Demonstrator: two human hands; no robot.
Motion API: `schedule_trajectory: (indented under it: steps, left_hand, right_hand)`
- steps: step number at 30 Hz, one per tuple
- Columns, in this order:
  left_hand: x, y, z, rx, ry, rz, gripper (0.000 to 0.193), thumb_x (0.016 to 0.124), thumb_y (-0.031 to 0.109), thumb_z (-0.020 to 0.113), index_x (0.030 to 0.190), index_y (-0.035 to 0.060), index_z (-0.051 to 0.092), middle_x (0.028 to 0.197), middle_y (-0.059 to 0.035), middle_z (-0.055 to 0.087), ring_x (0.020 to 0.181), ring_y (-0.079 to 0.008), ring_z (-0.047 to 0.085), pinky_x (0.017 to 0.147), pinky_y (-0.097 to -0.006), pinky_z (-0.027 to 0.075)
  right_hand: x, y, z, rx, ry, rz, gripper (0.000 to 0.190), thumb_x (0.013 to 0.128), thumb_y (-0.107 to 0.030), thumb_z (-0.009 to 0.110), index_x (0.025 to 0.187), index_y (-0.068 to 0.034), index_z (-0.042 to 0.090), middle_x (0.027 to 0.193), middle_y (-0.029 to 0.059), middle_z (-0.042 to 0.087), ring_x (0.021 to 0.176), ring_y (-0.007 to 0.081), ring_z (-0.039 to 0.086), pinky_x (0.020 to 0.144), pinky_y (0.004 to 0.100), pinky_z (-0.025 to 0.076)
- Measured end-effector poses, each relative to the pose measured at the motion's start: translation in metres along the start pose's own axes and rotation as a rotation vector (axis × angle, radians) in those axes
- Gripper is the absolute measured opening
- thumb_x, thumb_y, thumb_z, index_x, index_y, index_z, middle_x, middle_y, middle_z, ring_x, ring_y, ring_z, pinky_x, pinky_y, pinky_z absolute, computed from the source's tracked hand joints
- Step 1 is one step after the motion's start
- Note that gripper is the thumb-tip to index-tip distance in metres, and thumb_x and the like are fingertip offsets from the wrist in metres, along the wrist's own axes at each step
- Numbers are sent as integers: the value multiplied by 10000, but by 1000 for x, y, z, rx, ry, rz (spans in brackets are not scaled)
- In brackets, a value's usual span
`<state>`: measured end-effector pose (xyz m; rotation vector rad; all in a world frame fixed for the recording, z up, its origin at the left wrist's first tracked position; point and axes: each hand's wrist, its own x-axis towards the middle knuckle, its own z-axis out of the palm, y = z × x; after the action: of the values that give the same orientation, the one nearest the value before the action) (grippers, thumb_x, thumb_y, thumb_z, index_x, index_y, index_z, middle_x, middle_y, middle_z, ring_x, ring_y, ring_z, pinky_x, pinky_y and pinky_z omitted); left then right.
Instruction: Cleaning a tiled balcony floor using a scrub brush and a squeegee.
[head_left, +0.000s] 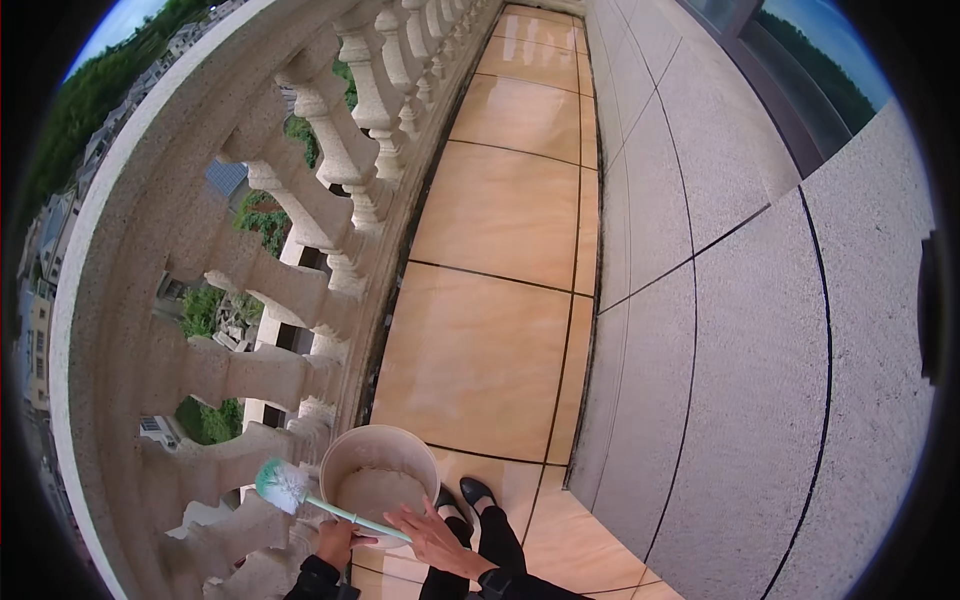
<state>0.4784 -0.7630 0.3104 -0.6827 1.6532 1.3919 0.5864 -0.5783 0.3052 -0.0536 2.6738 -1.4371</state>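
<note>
A toilet brush with a pale green handle and white-and-green bristles lies slantwise over the near side of a pale plastic bucket. My right hand is on the handle's end, its fingers spread over the near right rim. The bristle head sits outside the bucket, close to the stone balusters. My left hand is at the near left rim and appears to grip it, below the brush handle. I look into the bucket and see its pale inside; whether it holds water I cannot tell.
On the left runs a stone balustrade with several turned balusters, and a drop with houses beyond. Shiny orange floor tiles stretch ahead. A grey tiled wall with a window stands right. My black shoes are beside the bucket.
</note>
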Motion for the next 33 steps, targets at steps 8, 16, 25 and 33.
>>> schedule_trajectory:
  steps: [8,16,25,33]
  left_hand:
    - [-5,-25,40,-109,-26,-24,263,810,16,389,1008,-155,415,890,-238,544,716,-323,608,549,-375,578]
    - [12,-34,55,-125,-121,87,302,799,74,531,955,-141,385,771,-201,540,569,-294,606,481,-344,567]
    - [-11,-75,21,-151,23,-38,684,856,395,460,1343,65,111,1278,-203,269,1182,-306,317,830,-521,408]
    - [28,-177,-40,-995,-96,-291,884,634,609,603,1249,59,287,1272,-129,273,1189,-329,281,915,-606,274]
  right_hand:
    - [-12,7,21,-60,-137,184,239,613,-5,544,850,-30,533,694,138,564,699,313,569,629,407,437]
    - [-5,19,-8,22,94,85,164,595,-1,565,740,-24,491,620,145,510,618,336,529,535,426,402]
    - [14,12,-5,32,68,39,192,563,-1,560,727,-7,459,648,150,488,683,340,513,592,405,405]
    - [21,-17,39,17,-29,-87,229,568,-74,613,737,-19,469,715,119,511,719,283,527,652,364,421]
